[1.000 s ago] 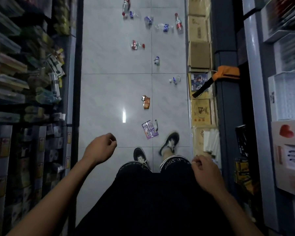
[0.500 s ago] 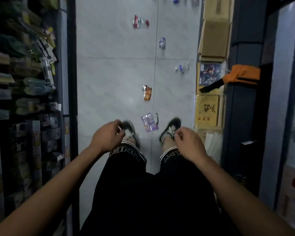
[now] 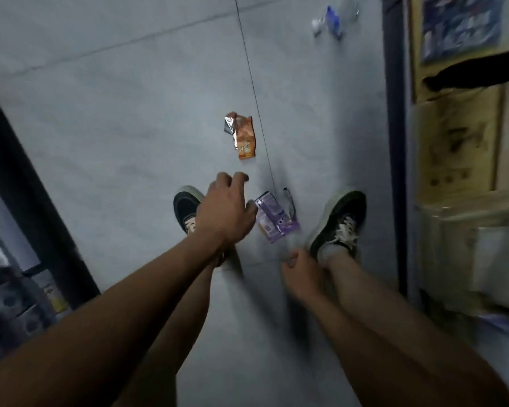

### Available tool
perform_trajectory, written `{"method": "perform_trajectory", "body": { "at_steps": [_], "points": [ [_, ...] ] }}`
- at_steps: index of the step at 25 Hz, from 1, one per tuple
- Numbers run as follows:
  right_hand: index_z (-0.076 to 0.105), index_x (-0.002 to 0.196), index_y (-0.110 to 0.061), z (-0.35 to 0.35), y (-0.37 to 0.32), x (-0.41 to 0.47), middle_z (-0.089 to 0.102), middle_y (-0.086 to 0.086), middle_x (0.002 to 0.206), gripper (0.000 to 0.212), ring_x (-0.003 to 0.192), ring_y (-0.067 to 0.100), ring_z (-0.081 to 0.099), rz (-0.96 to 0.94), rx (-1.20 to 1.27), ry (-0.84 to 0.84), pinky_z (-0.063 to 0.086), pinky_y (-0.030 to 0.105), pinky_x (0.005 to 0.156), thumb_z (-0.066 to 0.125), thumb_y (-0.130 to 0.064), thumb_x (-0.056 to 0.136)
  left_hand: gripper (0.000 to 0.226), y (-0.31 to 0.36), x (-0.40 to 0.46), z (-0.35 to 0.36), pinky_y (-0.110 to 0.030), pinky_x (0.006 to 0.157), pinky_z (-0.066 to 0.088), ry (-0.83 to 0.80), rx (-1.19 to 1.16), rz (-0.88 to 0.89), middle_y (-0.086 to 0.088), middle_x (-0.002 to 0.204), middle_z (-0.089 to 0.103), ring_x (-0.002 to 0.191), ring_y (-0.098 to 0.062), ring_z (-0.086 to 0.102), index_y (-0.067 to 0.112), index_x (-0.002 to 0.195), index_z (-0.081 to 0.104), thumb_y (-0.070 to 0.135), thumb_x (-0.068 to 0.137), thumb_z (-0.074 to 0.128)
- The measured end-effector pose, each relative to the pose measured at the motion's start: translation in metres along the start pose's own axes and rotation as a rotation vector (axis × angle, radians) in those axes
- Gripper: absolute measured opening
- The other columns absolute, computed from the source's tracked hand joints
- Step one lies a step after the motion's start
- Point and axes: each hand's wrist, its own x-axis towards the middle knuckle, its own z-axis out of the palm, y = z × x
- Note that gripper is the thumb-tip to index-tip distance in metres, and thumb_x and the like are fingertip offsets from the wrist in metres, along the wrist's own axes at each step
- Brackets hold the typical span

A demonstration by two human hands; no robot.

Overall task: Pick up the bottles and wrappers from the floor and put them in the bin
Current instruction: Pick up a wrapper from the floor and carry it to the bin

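Since half a second ago both hands have dropped from the knees toward the floor (image 3: 115, 118). The left hand (image 3: 227, 214), fingers loosely spread and holding nothing, reaches just beside the purple wrapper (image 3: 274, 220) lying between the shoes. The right hand (image 3: 301, 274) is curled, blurred; its grip cannot be told. The orange wrapper (image 3: 243, 136) lies on open tile ahead, shelving bounding both sides.
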Motion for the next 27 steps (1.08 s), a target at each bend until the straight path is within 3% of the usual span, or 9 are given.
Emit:
{"method": "perform_trajectory", "body": {
  "at_steps": [2,4,7,10,13,15,17,21,27],
  "points": [
    [0.055,0.119,-0.010,0.046,-0.004,0.068,0.066,0.016,0.123,0.042,0.113,0.036,0.063,0.118,0.189,0.025,0.047,0.036,0.086,0.071,-0.031,0.086,0.063,-0.022,0.069,0.045,-0.042,0.087,0.050,0.051,-0.003,-0.018,-0.018,0.143,0.042,0.127,-0.033,0.048,0.023,0.151,0.034,0.041,0.096,0.061],
    [0.045,0.132,-0.004,0.084,-0.008,0.129,0.060,0.022,0.133,0.076,0.120,0.038,0.059,0.269,0.375,0.090,0.049,0.041,0.095,0.080,-0.048,0.079,0.076,-0.042,0.134,0.087,-0.042,0.082,0.048,0.139,-0.046,-0.078,-0.019,0.147,0.036,0.130,-0.037,0.043,0.032,0.156,0.025,0.044,0.092,0.065],
    [0.012,0.157,-0.012,0.119,-0.023,0.201,0.032,0.021,0.157,0.134,0.141,0.038,0.039,0.437,0.456,0.139,0.035,0.043,0.113,0.081,-0.075,0.061,0.094,-0.062,0.212,0.138,-0.050,0.091,0.052,0.216,-0.038,-0.132,-0.021,0.157,0.022,0.138,-0.041,0.034,0.040,0.160,0.013,0.054,0.086,0.070],
    [0.001,0.157,-0.024,0.142,-0.044,0.244,0.007,0.024,0.158,0.143,0.143,0.041,0.019,0.582,0.567,0.221,0.025,0.047,0.116,0.086,-0.072,0.053,0.090,-0.073,0.259,0.172,-0.055,0.102,0.049,0.303,0.084,-0.125,-0.022,0.161,0.019,0.142,-0.044,0.027,0.039,0.158,0.022,0.064,0.082,0.065],
    [0.025,0.152,-0.019,0.156,-0.048,0.246,0.027,0.022,0.146,0.112,0.134,0.043,0.032,0.466,0.446,0.419,0.034,0.044,0.107,0.089,-0.052,0.065,0.073,-0.073,0.263,0.181,-0.043,0.099,0.052,0.376,0.222,0.006,-0.021,0.156,0.033,0.137,-0.040,0.036,0.031,0.155,0.034,0.044,0.090,0.065],
    [0.042,0.140,-0.015,0.151,-0.047,0.234,0.046,0.018,0.140,0.068,0.125,0.040,0.049,0.304,0.344,0.410,0.042,0.042,0.093,0.077,-0.035,0.085,0.059,-0.070,0.253,0.176,-0.043,0.089,0.054,0.363,0.201,0.134,-0.019,0.142,0.048,0.123,-0.037,0.049,0.022,0.150,0.043,0.025,0.093,0.061],
    [0.049,0.130,-0.014,0.132,-0.048,0.218,0.057,0.016,0.132,0.039,0.119,0.037,0.057,0.202,0.248,0.378,0.045,0.041,0.083,0.063,-0.027,0.096,0.042,-0.068,0.240,0.165,-0.046,0.075,0.048,0.305,0.195,0.166,-0.018,0.121,0.058,0.103,-0.039,0.057,0.017,0.136,0.051,0.017,0.094,0.054],
    [0.050,0.118,-0.012,0.075,-0.055,0.157,0.063,0.016,0.122,0.027,0.110,0.037,0.062,0.085,0.123,0.400,0.040,0.037,0.073,0.059,-0.026,0.096,0.015,-0.042,0.179,0.122,-0.036,0.058,0.029,0.248,0.188,0.129,-0.012,0.089,0.065,0.072,-0.031,0.052,0.012,0.106,0.056,0.020,0.095,0.050],
    [0.053,0.102,-0.013,-0.021,-0.066,-0.013,0.063,0.013,0.108,0.019,0.101,0.037,0.060,-0.157,0.058,0.344,0.036,0.036,0.070,0.060,-0.027,0.092,0.028,0.040,0.024,-0.005,-0.034,0.057,0.031,0.220,0.089,0.130,-0.006,0.078,0.061,0.066,-0.028,0.045,0.015,0.092,0.053,0.042,0.090,0.046]
  ]
}}
